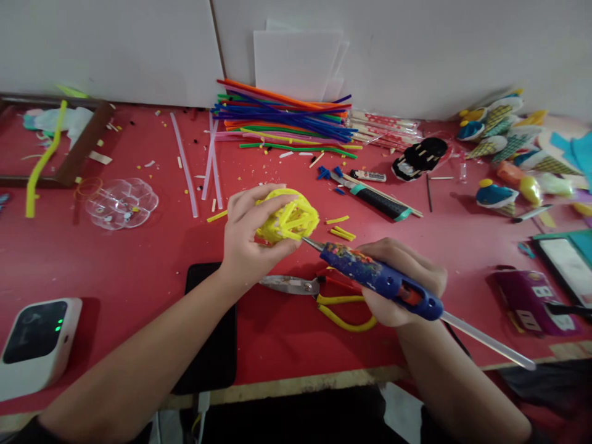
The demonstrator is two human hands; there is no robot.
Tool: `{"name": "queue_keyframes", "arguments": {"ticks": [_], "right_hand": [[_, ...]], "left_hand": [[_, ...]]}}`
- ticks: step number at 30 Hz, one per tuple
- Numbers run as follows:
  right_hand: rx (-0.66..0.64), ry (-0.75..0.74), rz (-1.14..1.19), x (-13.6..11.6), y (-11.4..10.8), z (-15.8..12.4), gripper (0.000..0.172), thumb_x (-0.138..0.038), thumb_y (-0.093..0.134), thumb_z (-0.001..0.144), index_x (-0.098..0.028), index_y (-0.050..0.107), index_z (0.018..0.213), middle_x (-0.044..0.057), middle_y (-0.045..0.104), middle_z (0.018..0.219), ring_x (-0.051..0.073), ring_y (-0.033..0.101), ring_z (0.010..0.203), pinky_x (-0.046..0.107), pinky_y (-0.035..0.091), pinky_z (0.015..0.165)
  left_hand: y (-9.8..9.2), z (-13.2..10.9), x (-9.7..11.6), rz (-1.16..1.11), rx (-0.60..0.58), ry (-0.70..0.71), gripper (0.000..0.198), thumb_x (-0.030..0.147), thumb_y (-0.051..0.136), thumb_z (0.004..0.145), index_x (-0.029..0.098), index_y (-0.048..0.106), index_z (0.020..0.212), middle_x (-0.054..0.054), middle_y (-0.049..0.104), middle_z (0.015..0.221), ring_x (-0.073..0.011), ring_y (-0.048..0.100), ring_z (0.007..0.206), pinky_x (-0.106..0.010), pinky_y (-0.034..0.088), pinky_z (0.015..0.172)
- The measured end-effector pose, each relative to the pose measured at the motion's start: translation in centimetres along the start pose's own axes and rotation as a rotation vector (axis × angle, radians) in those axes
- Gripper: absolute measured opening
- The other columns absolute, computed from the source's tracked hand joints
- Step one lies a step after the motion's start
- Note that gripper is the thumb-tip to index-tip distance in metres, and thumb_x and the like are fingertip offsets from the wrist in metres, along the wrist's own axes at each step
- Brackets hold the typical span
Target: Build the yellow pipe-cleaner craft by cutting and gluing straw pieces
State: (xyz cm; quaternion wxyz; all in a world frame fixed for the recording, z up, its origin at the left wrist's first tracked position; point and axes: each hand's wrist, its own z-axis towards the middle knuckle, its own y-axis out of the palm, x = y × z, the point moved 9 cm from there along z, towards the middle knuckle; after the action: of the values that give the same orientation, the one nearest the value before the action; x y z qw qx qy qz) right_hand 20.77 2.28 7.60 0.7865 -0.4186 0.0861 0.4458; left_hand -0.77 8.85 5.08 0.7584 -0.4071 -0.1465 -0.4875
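Observation:
My left hand (pixel 252 228) grips a round yellow piece built from pipe cleaner strips (pixel 289 216), its fingers over the top and thumb below. My right hand (pixel 402 277) is wrapped around a blue hot glue gun (pixel 365 271) smeared with dried glue. The gun's metal nozzle touches or nearly touches the lower right edge of the yellow piece. A clear glue stick (pixel 490 342) juts out from the gun's back end. Beneath my hands lie scissors with yellow handles (pixel 342 301), partly covered by my right hand. Short yellow cut strips (pixel 342 233) rest just beyond the nozzle.
Coloured pipe cleaners (pixel 287 120) are piled at the back. A utility knife (pixel 382 200) lies right of centre, near a black fuzzy piece (pixel 420 157). At left are a clear flower-shaped tray (pixel 123 203) and a white device (pixel 41 345). A dark phone-like slab (pixel 208 351) sits under my left forearm.

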Motion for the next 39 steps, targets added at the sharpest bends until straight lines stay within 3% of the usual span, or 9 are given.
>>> {"name": "queue_keyframes", "arguments": {"ticks": [28, 39], "right_hand": [[0.046, 0.012, -0.028, 0.17, -0.24, -0.13, 0.012, -0.024, 0.059, 0.076, -0.023, 0.062, 0.088, 0.001, 0.063, 0.070, 0.015, 0.058, 0.054, 0.030, 0.048, 0.050], [0.049, 0.033, -0.027, 0.35, -0.21, -0.26, 0.018, -0.020, 0.058, 0.077, -0.024, 0.063, 0.094, 0.001, 0.065, 0.072, 0.018, 0.063, 0.058, 0.032, 0.051, 0.052]], "left_hand": [[-0.18, 0.05, 0.31, 0.085, 0.022, 0.021, 0.045, 0.038, 0.078, 0.084, 0.036, 0.071, 0.128, -0.003, 0.069, 0.141, -0.0309, 0.064, 0.127, -0.051, 0.049, 0.113], [-0.60, 0.04, 0.62, 0.096, 0.073, 0.022, 0.045, 0.033, 0.080, 0.082, 0.036, 0.071, 0.126, -0.002, 0.070, 0.139, -0.0313, 0.065, 0.128, -0.053, 0.049, 0.112]]}}
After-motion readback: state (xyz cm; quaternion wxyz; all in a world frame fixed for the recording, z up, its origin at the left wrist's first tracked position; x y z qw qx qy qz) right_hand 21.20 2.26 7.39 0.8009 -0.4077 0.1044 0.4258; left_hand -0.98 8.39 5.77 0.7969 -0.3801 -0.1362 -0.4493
